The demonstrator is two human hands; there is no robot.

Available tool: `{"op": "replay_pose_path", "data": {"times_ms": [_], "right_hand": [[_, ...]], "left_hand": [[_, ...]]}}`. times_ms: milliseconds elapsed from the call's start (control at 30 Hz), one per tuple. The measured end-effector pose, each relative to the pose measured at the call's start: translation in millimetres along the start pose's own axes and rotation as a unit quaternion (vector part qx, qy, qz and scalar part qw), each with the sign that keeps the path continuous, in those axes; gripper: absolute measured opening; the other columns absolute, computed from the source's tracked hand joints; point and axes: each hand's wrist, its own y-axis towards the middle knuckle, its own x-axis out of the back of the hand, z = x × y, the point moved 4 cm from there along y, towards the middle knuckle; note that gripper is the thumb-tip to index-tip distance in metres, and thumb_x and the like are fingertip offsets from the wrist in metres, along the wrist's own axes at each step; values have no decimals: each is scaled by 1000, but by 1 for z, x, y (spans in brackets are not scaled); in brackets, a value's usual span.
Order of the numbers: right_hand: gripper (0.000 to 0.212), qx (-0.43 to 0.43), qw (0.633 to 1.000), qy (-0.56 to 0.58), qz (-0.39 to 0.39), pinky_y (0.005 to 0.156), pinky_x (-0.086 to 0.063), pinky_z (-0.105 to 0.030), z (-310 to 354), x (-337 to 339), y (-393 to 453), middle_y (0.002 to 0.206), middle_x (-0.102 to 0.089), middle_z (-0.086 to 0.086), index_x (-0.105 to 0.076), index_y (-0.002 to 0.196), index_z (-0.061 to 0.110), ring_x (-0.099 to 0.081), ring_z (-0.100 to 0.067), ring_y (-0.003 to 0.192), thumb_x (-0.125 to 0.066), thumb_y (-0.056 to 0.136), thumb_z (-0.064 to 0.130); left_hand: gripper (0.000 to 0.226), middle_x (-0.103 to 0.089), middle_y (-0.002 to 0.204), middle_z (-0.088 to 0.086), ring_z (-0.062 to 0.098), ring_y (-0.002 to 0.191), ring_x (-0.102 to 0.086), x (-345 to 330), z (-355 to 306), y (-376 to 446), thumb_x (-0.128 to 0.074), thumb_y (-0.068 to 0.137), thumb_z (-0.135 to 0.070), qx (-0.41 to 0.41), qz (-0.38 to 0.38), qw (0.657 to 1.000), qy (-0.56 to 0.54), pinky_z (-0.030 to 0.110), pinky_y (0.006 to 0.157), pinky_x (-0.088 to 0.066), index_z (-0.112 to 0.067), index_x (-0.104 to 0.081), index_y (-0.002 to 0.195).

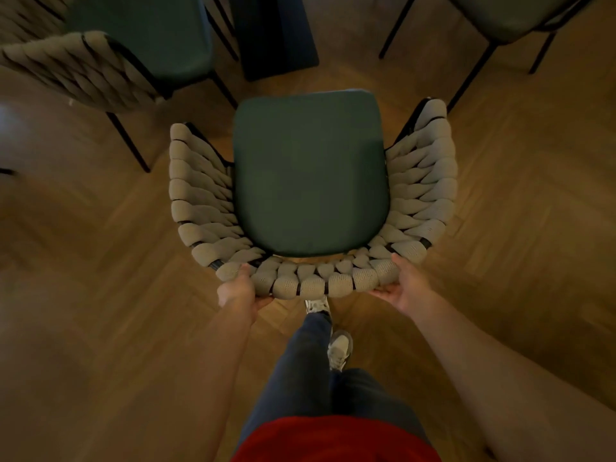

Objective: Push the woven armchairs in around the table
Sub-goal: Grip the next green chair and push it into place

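A woven armchair (310, 181) with a beige rope back and a dark green seat cushion stands on the floor right in front of me, its back toward me. My left hand (238, 290) grips the left part of the curved backrest, thumb on top and fingers under the rim. My right hand (405, 286) grips the right part of the backrest the same way. A dark table base (276, 35) rises just beyond the chair's front edge. The tabletop itself is out of view.
A second woven armchair (100, 61) stands at the upper left, close to the table base. Another chair's green seat and black legs (506, 21) show at the upper right. Herringbone wood floor (100, 295) spreads on both sides. My legs and shoes are directly behind the chair.
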Motion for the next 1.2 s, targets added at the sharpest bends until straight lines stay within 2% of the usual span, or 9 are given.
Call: {"op": "replay_pose_path", "data": {"times_ms": [67, 300, 567, 667, 767, 833, 967, 1067, 1200], "right_hand": [[55, 1, 1000, -7, -9, 98, -46, -60, 18, -11, 4, 146, -40, -21, -32, 146, 17, -46, -44, 129, -56, 98, 23], [51, 8, 999, -22, -26, 98, -46, -61, 72, -40, 17, 142, -44, -22, -36, 143, 17, -49, -43, 126, -57, 97, 22], [51, 9, 999, -45, 9, 89, -49, -59, 128, -75, 38, 143, -44, -22, -35, 144, 15, -48, -42, 127, -55, 98, 25], [53, 8, 998, -61, 22, 85, -50, -58, 148, -86, 45, 144, -43, -22, -34, 145, 15, -47, -42, 128, -55, 98, 28], [53, 6, 997, -67, 31, 89, -50, -59, 170, -96, 54, 145, -41, -22, -34, 146, 17, -46, -43, 129, -55, 98, 28], [53, 1, 997, -69, 37, 93, -48, -61, 182, -102, 59, 144, -42, -22, -34, 145, 17, -46, -43, 129, -55, 98, 28], [54, 0, 996, -82, 44, 88, -51, -58, 208, -115, 68, 144, -44, -22, -34, 145, 16, -49, -43, 127, -56, 98, 29], [56, -4, 995, -82, 49, 98, -46, -60, 226, -125, 75, 145, -43, -21, -32, 147, 16, -47, -42, 130, -55, 98, 29], [57, -5, 995, -85, 57, 99, -44, -62, 243, -139, 83, 145, -44, -21, -32, 146, 15, -48, -42, 129, -56, 97, 30]], "left_hand": [[52, -59, 122, 18, 36, 95, -64, -13, -13, 0, -66, 93, -33, -2, 3, 1000, -2, 45, 58, -58, -4, -50, 132], [51, -59, 121, 21, 39, 93, -65, -55, -50, 0, -65, 93, -33, 9, 21, 1000, 5, 48, 65, -59, -2, -50, 131], [50, -60, 123, 21, 36, 88, -66, -93, -90, 0, -64, 94, -32, 14, 32, 999, -1, 48, 70, -60, -3, -49, 132], [53, -60, 125, 20, 36, 91, -66, -106, -102, 0, -66, 92, -33, 13, 27, 1000, -6, 47, 67, -60, -5, -49, 133], [57, -60, 124, 19, 37, 92, -67, -120, -114, -2, -69, 88, -36, 14, 16, 1000, -16, 42, 57, -60, -7, -50, 134], [57, -60, 124, 18, 36, 95, -67, -130, -122, -3, -70, 88, -35, 15, 11, 1000, -22, 41, 55, -60, -8, -50, 134], [51, -64, 119, 18, 33, 89, -69, -152, -136, -3, -67, 91, -31, 16, 13, 999, -32, 41, 57, -60, -7, -51, 133], [47, -65, 115, 19, 34, 88, -69, -165, -146, 1, -67, 91, -30, 18, 8, 999, -40, 44, 63, -60, -7, -52, 130], [48, -66, 113, 18, 33, 87, -69, -179, -161, 3, -67, 91, -31, 18, -1, 999, -42, 44, 65, -61, -7, -52, 130]]}}
